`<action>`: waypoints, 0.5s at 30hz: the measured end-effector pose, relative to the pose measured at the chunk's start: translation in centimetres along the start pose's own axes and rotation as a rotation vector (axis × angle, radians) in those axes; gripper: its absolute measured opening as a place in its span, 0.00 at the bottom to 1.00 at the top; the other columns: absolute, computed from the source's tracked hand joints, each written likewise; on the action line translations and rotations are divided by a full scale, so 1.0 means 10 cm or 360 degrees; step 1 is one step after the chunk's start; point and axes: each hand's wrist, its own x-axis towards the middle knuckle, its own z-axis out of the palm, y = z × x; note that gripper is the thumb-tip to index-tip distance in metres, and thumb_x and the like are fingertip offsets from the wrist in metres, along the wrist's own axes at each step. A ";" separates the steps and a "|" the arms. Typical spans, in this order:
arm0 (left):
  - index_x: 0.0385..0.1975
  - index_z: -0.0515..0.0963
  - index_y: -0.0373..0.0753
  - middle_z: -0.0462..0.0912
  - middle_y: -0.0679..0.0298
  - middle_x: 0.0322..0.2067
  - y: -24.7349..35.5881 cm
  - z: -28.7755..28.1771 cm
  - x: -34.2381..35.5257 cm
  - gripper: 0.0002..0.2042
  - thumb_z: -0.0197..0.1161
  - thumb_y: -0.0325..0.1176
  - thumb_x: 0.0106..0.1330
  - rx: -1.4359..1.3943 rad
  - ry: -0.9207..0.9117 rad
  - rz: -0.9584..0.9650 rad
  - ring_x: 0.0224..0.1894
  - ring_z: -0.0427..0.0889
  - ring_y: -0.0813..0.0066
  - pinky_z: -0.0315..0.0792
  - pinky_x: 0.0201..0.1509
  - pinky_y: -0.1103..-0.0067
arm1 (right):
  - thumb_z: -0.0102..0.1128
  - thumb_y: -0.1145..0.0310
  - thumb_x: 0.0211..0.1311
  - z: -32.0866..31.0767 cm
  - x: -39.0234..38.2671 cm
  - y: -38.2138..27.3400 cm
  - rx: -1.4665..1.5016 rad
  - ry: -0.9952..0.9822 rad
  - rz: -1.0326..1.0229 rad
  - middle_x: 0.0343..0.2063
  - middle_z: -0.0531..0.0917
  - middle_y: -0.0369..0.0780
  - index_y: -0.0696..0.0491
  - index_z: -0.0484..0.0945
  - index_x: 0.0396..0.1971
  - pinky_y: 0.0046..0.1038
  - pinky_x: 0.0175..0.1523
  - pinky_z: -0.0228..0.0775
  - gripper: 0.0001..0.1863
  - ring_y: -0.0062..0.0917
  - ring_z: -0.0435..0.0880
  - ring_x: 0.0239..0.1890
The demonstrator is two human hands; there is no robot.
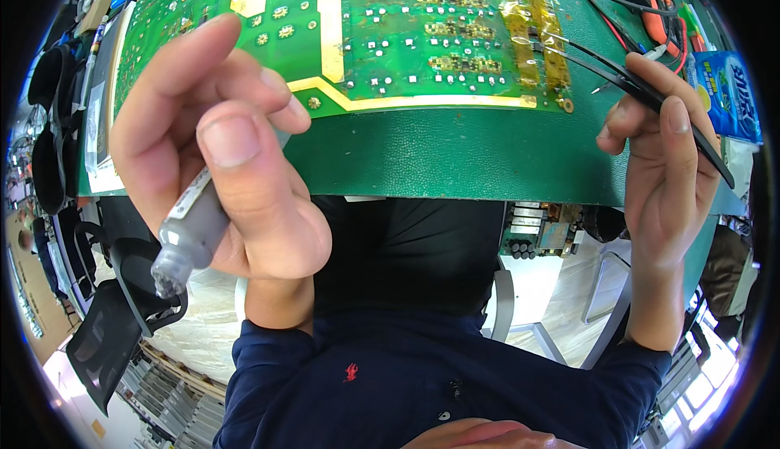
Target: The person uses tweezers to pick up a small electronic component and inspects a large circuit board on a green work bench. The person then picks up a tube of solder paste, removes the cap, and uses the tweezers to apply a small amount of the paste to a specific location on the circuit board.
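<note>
In the left part of the view my left hand point(244, 173) is raised, fingers curled round a small grey tube point(195, 225) with a white label and a clear, speckled end pointing down toward me. The other end of the tube is hidden by the fingers. My right hand point(666, 140) pinches black tweezers point(638, 87) between thumb and fingers. Their thin tips are apart and reach over the amber tape at the right end of a large green circuit board point(374, 51). Whether the tips touch the tape I cannot tell.
The board lies on a green mat point(422, 148). Red and black leads with an orange clamp point(646, 10) lie at the back right, beside a blue packet point(723, 95). Below the table edge is another circuit board point(540, 229). An office chair point(114, 319) stands at left.
</note>
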 end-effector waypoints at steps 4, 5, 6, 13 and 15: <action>0.51 0.67 0.25 0.74 0.56 0.31 0.00 0.01 0.00 0.16 0.43 0.32 0.72 -0.0002 0.0015 -0.0001 0.29 0.73 0.76 0.70 0.30 0.83 | 0.37 0.65 0.73 -0.01 -0.01 0.03 0.0071 -0.0007 -0.0026 0.26 0.78 0.41 0.68 0.68 0.53 0.20 0.36 0.68 0.22 0.21 0.76 0.29; 0.51 0.67 0.25 0.74 0.56 0.31 0.01 0.02 0.00 0.16 0.43 0.32 0.72 -0.0005 0.0022 -0.0005 0.29 0.73 0.76 0.70 0.30 0.83 | 0.37 0.65 0.73 -0.02 -0.01 0.03 0.0062 -0.0018 -0.0061 0.26 0.78 0.41 0.68 0.68 0.53 0.21 0.36 0.68 0.22 0.21 0.76 0.29; 0.51 0.67 0.25 0.74 0.56 0.31 0.01 0.02 0.00 0.16 0.43 0.32 0.72 -0.0007 0.0024 -0.0007 0.30 0.73 0.76 0.70 0.30 0.83 | 0.37 0.65 0.73 -0.03 0.00 0.04 0.0053 -0.0028 -0.0095 0.27 0.78 0.41 0.68 0.68 0.53 0.21 0.37 0.69 0.22 0.21 0.76 0.29; 0.51 0.67 0.25 0.74 0.56 0.32 0.03 0.03 0.01 0.17 0.43 0.32 0.72 0.0011 -0.0004 -0.0017 0.30 0.73 0.77 0.70 0.30 0.83 | 0.41 0.69 0.70 -0.06 -0.01 0.05 -0.0297 -0.0032 -0.0373 0.29 0.79 0.43 0.67 0.70 0.51 0.23 0.39 0.71 0.18 0.24 0.78 0.32; 0.51 0.67 0.25 0.74 0.56 0.32 0.02 0.01 0.00 0.17 0.43 0.32 0.72 0.0012 0.0001 -0.0013 0.30 0.73 0.76 0.70 0.30 0.83 | 0.43 0.72 0.69 -0.02 -0.02 0.01 -0.0382 -0.0039 -0.0446 0.29 0.80 0.44 0.67 0.71 0.50 0.24 0.40 0.72 0.17 0.24 0.79 0.33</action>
